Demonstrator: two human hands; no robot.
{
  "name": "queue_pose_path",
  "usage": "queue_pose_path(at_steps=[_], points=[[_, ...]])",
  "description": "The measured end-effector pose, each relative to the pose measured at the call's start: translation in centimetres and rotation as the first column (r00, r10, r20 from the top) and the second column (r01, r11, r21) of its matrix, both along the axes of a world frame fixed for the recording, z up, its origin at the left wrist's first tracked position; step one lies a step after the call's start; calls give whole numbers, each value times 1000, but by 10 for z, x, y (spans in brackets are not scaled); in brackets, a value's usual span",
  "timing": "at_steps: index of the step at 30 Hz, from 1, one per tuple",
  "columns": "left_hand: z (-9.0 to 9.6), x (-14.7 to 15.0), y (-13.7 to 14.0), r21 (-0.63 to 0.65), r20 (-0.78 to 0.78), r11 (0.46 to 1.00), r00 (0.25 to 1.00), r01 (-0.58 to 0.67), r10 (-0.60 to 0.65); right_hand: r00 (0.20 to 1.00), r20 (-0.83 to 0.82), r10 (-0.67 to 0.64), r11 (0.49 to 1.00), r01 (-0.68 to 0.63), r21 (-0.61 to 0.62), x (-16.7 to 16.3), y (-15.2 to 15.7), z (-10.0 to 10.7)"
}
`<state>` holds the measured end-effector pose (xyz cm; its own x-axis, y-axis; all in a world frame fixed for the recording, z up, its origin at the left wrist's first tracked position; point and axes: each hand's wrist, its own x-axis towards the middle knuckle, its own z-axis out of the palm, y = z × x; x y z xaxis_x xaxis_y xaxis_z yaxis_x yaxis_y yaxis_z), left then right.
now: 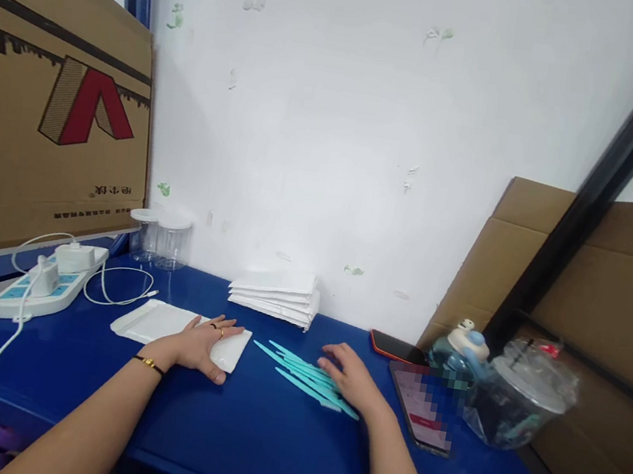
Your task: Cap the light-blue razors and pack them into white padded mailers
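Observation:
My left hand (209, 342) lies flat, fingers spread, on a white padded envelope (148, 320) on the blue table. A ring and a dark bracelet with a gold-coloured bead are on that hand and wrist. Slim teal pointed sticks (299, 372), several of them, lie loosely fanned to the right of the envelope; their exact kind is unclear. Over their right part hovers or rests my right hand (350, 376), with thumb and forefinger apart and the other fingers slightly curled. Whether it touches the sticks is hard to tell. Behind both hands is a stack of white envelopes (274, 295) against the wall.
A white power strip (56, 287) with chargers and cables is at the left, near two clear lidded jars (170, 243). On the right are a phone (421, 416), a red-edged dark phone (395, 347), a blue-green bottle (457, 358) and a bagged tub (516, 400). Cardboard (620, 344) stands beyond.

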<state>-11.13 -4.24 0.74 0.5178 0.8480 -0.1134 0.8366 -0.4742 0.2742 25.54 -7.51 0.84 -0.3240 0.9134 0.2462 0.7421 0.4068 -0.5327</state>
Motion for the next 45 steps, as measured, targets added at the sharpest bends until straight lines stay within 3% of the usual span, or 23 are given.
queue_pose_path(at_steps=[3,5,9,13,17,26,35,45], points=[[6,10,0,82,101,993,992,-88,80,995,-59,-79,995,82,48,20,4,2],[13,27,0,160,216,979,972,-128,92,996,-43,-78,997,78,4,33,5,2],[22,79,7,158,384,987,920,22,-82,997,20,-74,993,76,-90,43,5,-2],[13,129,23,126,357,990,929,57,-99,991,16,-136,990,136,-25,31,11,-10],[-4,154,40,81,341,995,936,65,-89,989,-11,-147,989,147,3,18,18,-20],[-19,154,67,-24,405,997,912,78,-61,968,-110,-225,974,223,-27,17,41,-32],[-28,151,78,-75,463,995,886,61,-19,967,-191,-169,983,153,-98,21,56,-33],[-22,140,80,-64,454,997,891,31,1,965,-159,-209,977,200,-69,48,49,-39]])
